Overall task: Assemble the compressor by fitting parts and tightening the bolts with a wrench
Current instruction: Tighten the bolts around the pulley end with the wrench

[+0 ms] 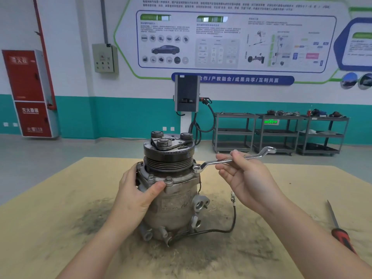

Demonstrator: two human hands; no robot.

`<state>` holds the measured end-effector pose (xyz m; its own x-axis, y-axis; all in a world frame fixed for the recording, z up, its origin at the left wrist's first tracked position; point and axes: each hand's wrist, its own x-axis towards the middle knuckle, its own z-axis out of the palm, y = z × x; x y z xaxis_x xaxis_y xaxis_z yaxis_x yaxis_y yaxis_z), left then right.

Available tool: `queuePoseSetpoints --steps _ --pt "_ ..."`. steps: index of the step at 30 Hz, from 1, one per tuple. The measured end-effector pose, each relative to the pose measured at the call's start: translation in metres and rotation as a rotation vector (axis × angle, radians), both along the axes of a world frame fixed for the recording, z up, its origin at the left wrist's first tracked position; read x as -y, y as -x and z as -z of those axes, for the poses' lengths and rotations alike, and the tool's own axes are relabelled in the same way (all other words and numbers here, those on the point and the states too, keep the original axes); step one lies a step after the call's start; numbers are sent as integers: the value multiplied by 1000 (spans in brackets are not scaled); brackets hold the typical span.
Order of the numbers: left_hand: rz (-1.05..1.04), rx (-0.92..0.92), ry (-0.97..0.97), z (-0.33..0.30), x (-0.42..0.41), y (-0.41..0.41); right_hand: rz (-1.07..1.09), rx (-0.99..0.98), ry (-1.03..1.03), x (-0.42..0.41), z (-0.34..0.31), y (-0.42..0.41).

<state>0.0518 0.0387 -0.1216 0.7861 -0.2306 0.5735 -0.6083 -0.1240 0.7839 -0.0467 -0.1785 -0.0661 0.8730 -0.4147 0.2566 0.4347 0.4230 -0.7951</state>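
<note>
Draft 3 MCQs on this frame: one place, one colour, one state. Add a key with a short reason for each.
1. Where does the screwdriver lie?
A. on the table, right of the compressor
B. on top of the pulley
C. in the left hand

2. What colour is the screwdriver's handle?
A. blue
B. red and black
C. yellow

3. What is the right hand doing?
A. resting flat on the table
B. holding the wrench
C. gripping the cable

Key: 1 A, it lies on the board near the right edge. 2 B, red grip with black. 3 B, fingers pinch the shaft, ring end at the flange; the left hand steadies the body.
</note>
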Motion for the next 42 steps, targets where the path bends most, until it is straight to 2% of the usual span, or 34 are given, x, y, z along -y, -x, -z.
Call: queuePoseSetpoints --steps 5,8,13,16,19,25,32,33,35,39,42 --pt "-3 -5 9 0 1 -1 17 -42 -44 0 6 -4" --pt "-22 3 -6 2 0 -3 135 44 4 -8 9 -3" --pt "-58 -12 -8 5 0 -6 478 338 340 -29 29 5" --pt "-68 -18 13 6 2 -7 597 512 696 -36 40 9" --pt "-72 -13 7 7 1 -7 641 528 1035 -38 46 13" --pt "-80 -6 15 6 2 -3 626 579 1254 -49 42 17" --pt "-95 21 15 7 2 -5 571 429 1339 -62 26 22" --pt "-92 27 19 8 2 -5 565 422 1312 -62 23 24" --pt "-92 33 16 9 2 -4 538 384 1133 -62 12 28" --pt "-157 16 -24 7 2 1 468 319 536 -44 -13 33" --pt "-342 52 -77 7 10 19 376 307 173 -27 -31 37"
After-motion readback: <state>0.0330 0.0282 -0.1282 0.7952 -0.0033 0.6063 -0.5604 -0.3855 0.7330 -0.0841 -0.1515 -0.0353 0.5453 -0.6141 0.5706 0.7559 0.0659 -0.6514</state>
